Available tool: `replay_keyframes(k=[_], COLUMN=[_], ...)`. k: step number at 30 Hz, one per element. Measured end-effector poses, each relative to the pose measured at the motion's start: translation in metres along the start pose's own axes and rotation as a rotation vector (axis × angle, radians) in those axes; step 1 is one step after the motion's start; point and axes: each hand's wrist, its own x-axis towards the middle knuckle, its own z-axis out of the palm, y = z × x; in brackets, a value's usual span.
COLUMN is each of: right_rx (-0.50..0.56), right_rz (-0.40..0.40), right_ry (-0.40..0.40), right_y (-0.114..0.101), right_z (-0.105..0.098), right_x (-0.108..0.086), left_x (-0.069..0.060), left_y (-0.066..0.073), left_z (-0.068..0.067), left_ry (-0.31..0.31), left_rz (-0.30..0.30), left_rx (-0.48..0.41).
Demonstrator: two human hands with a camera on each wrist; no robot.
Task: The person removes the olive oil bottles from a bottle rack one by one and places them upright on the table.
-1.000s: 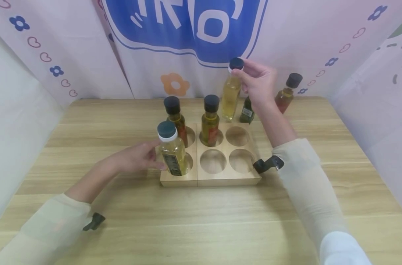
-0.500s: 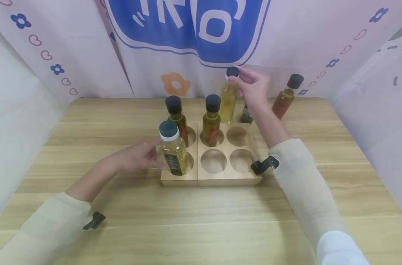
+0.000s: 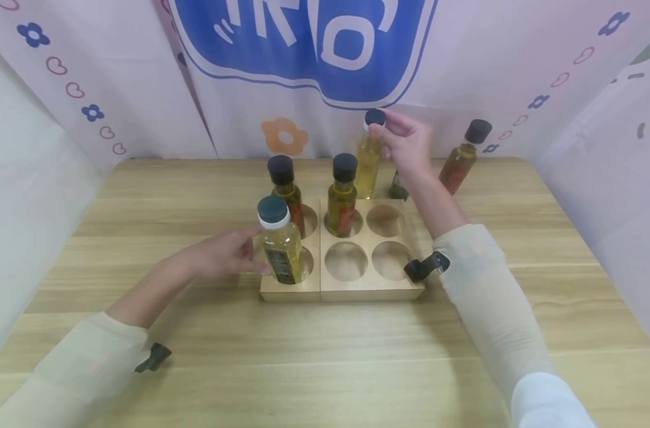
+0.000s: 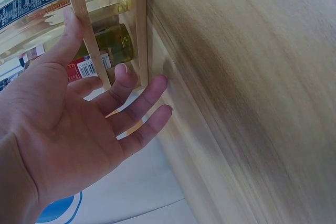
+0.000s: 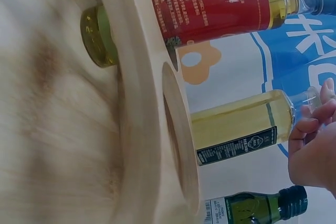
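The right hand (image 3: pixel 411 144) pinches a yellow bottle (image 3: pixel 367 171) up top, so it could swing into the rack (image 3: pixel 371 294). The left hand (image 3: pixel 217 254) spreads loosely.

I am seeing a cream left sleeve (image 3: pixel 75 368) filling the lower left of the frame, with faint greenish and pinkish tints showing. At lower right, I am watching a matching right sleeve (image 3: pixel 496 303) giving way to white cloth (image 3: pixel 550 403). Small black fittings (image 3: pixel 428 267) are jutting from both cuffs; the left hand (image 3: pixel 217 255) and right hand (image 3: pixel 412 147) are showing bare.
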Motion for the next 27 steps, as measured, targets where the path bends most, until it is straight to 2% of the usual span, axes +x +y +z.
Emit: replay_keyframes(k=[15, 27], right_rx=[-0.131, -0.151], right_rz=[0.034, 0.040], right_ry=[-0.078, -0.093], right_y=[-0.007, -0.010], right_z=[-0.007, -0.015], right_x=[0.001, -0.003], left_x=[0.001, 0.000], left_y=[0.002, 0.002], left_z=[-0.001, -0.001], left_ry=[-0.001, -0.003], left_rz=[0.004, 0.001], left_rx=[-0.015, -0.008])
